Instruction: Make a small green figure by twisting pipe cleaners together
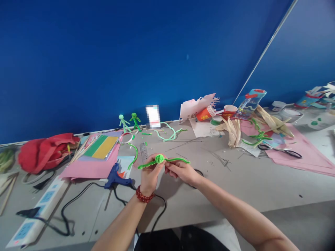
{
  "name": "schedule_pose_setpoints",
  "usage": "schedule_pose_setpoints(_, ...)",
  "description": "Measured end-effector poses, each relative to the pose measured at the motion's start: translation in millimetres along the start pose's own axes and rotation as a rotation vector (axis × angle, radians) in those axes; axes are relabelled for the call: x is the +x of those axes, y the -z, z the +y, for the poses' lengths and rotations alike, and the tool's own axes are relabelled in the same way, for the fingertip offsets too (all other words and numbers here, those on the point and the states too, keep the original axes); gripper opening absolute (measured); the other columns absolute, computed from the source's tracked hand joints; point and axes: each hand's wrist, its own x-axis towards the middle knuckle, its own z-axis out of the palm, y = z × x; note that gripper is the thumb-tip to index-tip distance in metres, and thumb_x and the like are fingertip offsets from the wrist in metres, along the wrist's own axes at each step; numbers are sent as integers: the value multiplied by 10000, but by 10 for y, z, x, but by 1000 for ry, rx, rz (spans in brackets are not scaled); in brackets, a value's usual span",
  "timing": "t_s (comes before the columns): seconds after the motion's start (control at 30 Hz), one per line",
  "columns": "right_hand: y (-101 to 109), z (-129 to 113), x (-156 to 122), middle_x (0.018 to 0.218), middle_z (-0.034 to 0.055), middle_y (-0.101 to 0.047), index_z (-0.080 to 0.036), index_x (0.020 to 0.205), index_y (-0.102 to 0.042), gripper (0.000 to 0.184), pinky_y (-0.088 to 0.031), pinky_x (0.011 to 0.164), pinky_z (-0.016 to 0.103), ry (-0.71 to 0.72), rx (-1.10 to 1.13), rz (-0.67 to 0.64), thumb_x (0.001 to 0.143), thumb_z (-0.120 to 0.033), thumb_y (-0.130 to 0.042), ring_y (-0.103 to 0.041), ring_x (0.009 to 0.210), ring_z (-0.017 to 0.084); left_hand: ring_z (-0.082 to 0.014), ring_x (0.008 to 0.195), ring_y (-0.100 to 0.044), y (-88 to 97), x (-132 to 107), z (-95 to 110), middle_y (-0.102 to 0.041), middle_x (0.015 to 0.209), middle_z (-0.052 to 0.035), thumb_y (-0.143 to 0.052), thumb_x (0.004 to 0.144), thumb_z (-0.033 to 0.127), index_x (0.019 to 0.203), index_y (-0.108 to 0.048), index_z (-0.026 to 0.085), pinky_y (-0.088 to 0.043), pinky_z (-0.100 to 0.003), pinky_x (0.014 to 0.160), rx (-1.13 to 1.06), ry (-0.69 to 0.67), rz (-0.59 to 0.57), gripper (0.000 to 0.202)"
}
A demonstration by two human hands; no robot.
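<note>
A green pipe cleaner (160, 160), coiled into a small ball in the middle with two ends sticking out sideways, is held over the grey table (235, 181). My left hand (149, 174), with a red bead bracelet on the wrist, is closed around the coil and the left end. My right hand (180, 170) pinches the right end just beside the coil. Both hands meet near the table's middle.
A blue glue gun (116, 177) with a black cord lies left of my hands, beside pink paper (89, 169) and a power strip (39, 212). Two green pipe-cleaner figures (129, 122) stand by the blue wall. Scissors (280, 150), corn husks (232, 130), paper cups (209, 112) and a red bag (44, 151) lie around.
</note>
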Motion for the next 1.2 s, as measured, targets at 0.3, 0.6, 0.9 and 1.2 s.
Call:
schedule_pose_setpoints(0.3,3,-143,-155,570,-4,-537,-195,771,-599,193,-278,495,247,403,-1069,228,910,-253,-479,-467,516,132,-174,814,-622,43,42,23,-673,853,-30,-724,767,322,871,-659,186,-490,-268,743,234,16,162,183)
schedule_pose_setpoints(0.6,202,-329,-164,821,76,-690,-199,896,-671,200,-449,716,298,682,-1167,371,948,-233,-480,-584,750,184,-168,813,-589,58,53,48,-648,867,-44,-697,801,325,877,-670,187,-477,-261,718,281,-5,33,160)
schedule_pose_setpoints(0.9,405,-341,-91,810,36,-682,-203,855,-689,170,-465,673,250,500,-679,290,902,-325,-581,-614,756,160,-166,735,-581,15,45,106,-645,781,-42,-758,734,325,815,-681,167,-483,-281,680,109,213,-205,193)
schedule_pose_setpoints(1.2,310,-132,-2,672,-10,-601,-171,752,-618,209,-388,581,211,268,-460,225,872,-337,-578,-530,645,125,-124,690,-563,-28,62,149,-614,810,-16,-805,673,313,771,-663,195,-490,-264,653,-140,245,-80,209)
